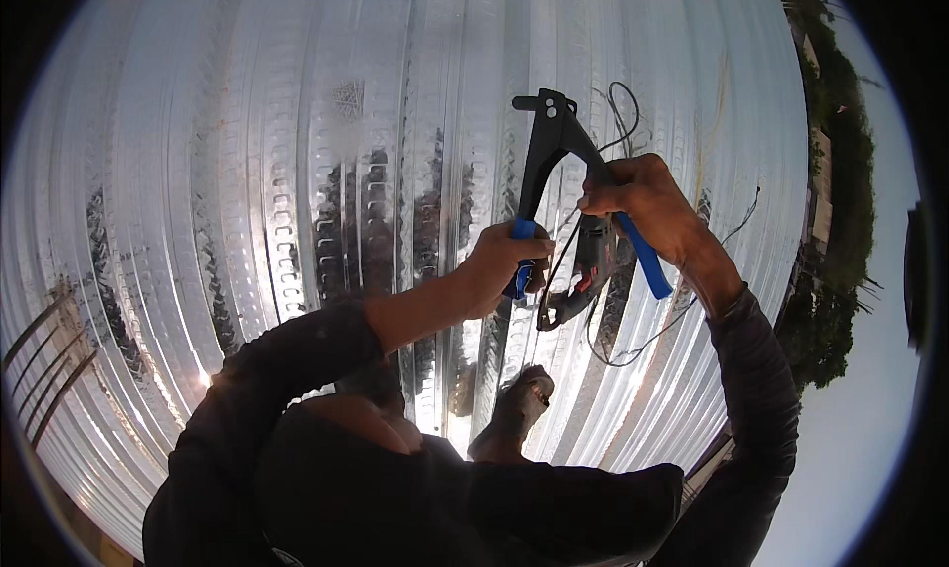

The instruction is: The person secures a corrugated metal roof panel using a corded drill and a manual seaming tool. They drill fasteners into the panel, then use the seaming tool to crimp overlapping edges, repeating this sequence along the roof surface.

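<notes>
A hand riveter (550, 137) with a black body and blue grips is held up before me, its two handles spread wide apart and its nose end toward the far side. My left hand (494, 268) is closed round the left handle at its blue grip. My right hand (660, 206) grips the other handle near the top of its blue sleeve, and the rest of that sleeve sticks out below the palm. Behind the riveter, a dark power drill (593, 256) with red parts lies on the ribbed metal sheeting (267, 112). Whether a rivet sits in the nose is too small to tell.
A thin dark cable (633, 357) loops over the sheeting around the drill. My foot (519, 409) rests on the sheeting below my hands. Several bent rods (44, 369) stand at the left edge. Trees (840, 172) and sky show beyond the sheeting's right edge.
</notes>
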`<action>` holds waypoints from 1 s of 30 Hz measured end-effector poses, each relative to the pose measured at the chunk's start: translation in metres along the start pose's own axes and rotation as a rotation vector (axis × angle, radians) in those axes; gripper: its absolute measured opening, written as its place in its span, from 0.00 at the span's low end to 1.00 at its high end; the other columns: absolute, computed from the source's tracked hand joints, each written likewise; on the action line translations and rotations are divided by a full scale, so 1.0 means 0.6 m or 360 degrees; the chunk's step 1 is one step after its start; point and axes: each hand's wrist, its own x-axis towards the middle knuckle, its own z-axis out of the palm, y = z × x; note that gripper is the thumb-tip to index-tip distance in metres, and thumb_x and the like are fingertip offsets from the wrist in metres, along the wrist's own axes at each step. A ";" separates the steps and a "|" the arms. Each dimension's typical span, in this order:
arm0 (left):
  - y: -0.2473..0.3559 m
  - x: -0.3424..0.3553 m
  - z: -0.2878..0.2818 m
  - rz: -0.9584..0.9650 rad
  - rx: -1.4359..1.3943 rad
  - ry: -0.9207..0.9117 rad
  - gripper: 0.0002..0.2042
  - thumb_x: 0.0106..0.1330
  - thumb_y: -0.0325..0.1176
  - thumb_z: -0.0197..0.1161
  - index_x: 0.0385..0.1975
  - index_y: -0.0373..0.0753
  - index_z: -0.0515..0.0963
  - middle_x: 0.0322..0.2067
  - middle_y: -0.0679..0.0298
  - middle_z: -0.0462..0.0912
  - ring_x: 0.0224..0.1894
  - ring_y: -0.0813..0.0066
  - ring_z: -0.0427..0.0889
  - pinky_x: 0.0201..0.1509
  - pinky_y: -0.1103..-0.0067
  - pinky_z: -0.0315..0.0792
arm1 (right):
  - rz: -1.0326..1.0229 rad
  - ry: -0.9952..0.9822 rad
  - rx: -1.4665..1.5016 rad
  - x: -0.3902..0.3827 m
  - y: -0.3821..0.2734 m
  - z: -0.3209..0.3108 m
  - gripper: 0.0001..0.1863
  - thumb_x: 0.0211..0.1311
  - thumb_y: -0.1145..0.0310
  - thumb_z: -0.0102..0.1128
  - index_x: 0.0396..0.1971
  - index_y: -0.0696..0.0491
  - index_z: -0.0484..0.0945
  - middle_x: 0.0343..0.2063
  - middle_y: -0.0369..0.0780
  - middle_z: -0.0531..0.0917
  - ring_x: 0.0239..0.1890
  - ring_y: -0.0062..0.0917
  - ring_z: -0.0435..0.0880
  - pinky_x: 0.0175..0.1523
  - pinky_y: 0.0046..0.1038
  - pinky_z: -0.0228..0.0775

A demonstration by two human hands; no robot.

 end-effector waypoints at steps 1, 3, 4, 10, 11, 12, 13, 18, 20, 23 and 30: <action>-0.030 -0.010 -0.010 0.0035 0.0176 0.0072 0.08 0.66 0.34 0.66 0.34 0.39 0.75 0.21 0.67 0.76 0.20 0.78 0.77 0.22 0.79 0.70 | -0.0024 -0.0017 0.0070 -0.003 0.040 0.023 0.16 0.53 0.62 0.69 0.29 0.62 0.85 0.20 0.37 0.80 0.24 0.22 0.79 0.33 0.27 0.70; -0.053 -0.035 -0.055 0.0106 0.0422 0.0251 0.09 0.67 0.36 0.65 0.30 0.40 0.73 0.18 0.69 0.74 0.16 0.80 0.72 0.18 0.79 0.65 | -0.0012 -0.0103 0.0092 0.003 0.093 0.070 0.21 0.56 0.56 0.70 0.29 0.63 0.85 0.21 0.38 0.81 0.25 0.22 0.79 0.34 0.28 0.70; -0.059 -0.054 -0.080 0.0145 0.0472 0.0362 0.10 0.68 0.36 0.65 0.29 0.40 0.73 0.17 0.69 0.73 0.15 0.80 0.71 0.17 0.79 0.64 | 0.0023 -0.0185 0.0027 0.009 0.104 0.094 0.23 0.58 0.52 0.70 0.29 0.63 0.85 0.21 0.39 0.81 0.25 0.22 0.79 0.33 0.28 0.71; -0.045 -0.137 -0.149 0.0679 0.0633 0.1101 0.12 0.70 0.37 0.63 0.25 0.41 0.72 0.12 0.71 0.69 0.11 0.84 0.65 0.14 0.81 0.58 | -0.0578 -0.0035 -0.0126 0.081 0.184 0.111 0.20 0.66 0.53 0.64 0.33 0.59 0.85 0.21 0.45 0.83 0.24 0.33 0.85 0.32 0.36 0.76; -0.035 -0.154 -0.157 0.0740 0.0649 0.1253 0.13 0.70 0.37 0.63 0.24 0.42 0.71 0.12 0.72 0.69 0.11 0.84 0.65 0.14 0.81 0.58 | -0.0667 0.0091 -0.0379 0.100 0.206 0.115 0.19 0.65 0.56 0.64 0.34 0.60 0.84 0.22 0.47 0.83 0.27 0.38 0.86 0.35 0.38 0.76; -0.030 -0.161 -0.179 0.0805 0.0634 0.1362 0.13 0.69 0.37 0.63 0.23 0.43 0.71 0.13 0.72 0.68 0.11 0.84 0.65 0.14 0.81 0.58 | -0.0740 0.0236 -0.0647 0.109 0.222 0.119 0.17 0.63 0.59 0.65 0.34 0.61 0.84 0.23 0.50 0.84 0.30 0.42 0.86 0.39 0.41 0.77; -0.015 -0.177 -0.183 0.0778 0.0645 0.1511 0.13 0.68 0.39 0.63 0.24 0.42 0.71 0.13 0.72 0.68 0.12 0.84 0.65 0.15 0.81 0.57 | -0.0777 0.0288 -0.0579 0.118 0.235 0.129 0.16 0.63 0.59 0.65 0.34 0.60 0.84 0.25 0.50 0.84 0.31 0.43 0.86 0.39 0.42 0.77; 0.005 -0.209 -0.208 0.0806 0.0419 0.1840 0.10 0.69 0.39 0.64 0.29 0.44 0.72 0.18 0.70 0.72 0.14 0.81 0.69 0.16 0.82 0.63 | -0.1326 0.0481 -0.0553 0.180 0.233 0.264 0.12 0.61 0.63 0.65 0.38 0.55 0.82 0.37 0.44 0.82 0.38 0.41 0.86 0.41 0.41 0.79; -0.016 -0.207 -0.176 0.0803 0.0105 0.1831 0.10 0.69 0.39 0.63 0.31 0.44 0.71 0.19 0.70 0.72 0.15 0.80 0.69 0.18 0.81 0.64 | -0.1668 0.0705 -0.0800 0.219 0.218 0.343 0.07 0.59 0.66 0.64 0.34 0.52 0.83 0.38 0.41 0.80 0.42 0.35 0.84 0.40 0.38 0.78; -0.056 -0.227 -0.157 0.0938 -0.0198 0.1703 0.09 0.70 0.38 0.62 0.33 0.44 0.70 0.20 0.69 0.72 0.17 0.79 0.70 0.20 0.80 0.66 | -0.1762 0.0897 -0.1212 0.251 0.200 0.403 0.03 0.55 0.70 0.64 0.26 0.51 0.84 0.34 0.39 0.81 0.37 0.32 0.83 0.38 0.35 0.76; -0.150 -0.345 -0.134 0.1058 -0.0272 0.1819 0.08 0.72 0.38 0.60 0.35 0.44 0.70 0.21 0.70 0.71 0.18 0.79 0.69 0.22 0.81 0.66 | -0.1692 0.0262 -0.0777 0.171 0.180 0.439 0.07 0.53 0.75 0.64 0.33 0.59 0.83 0.35 0.44 0.85 0.39 0.34 0.86 0.42 0.36 0.78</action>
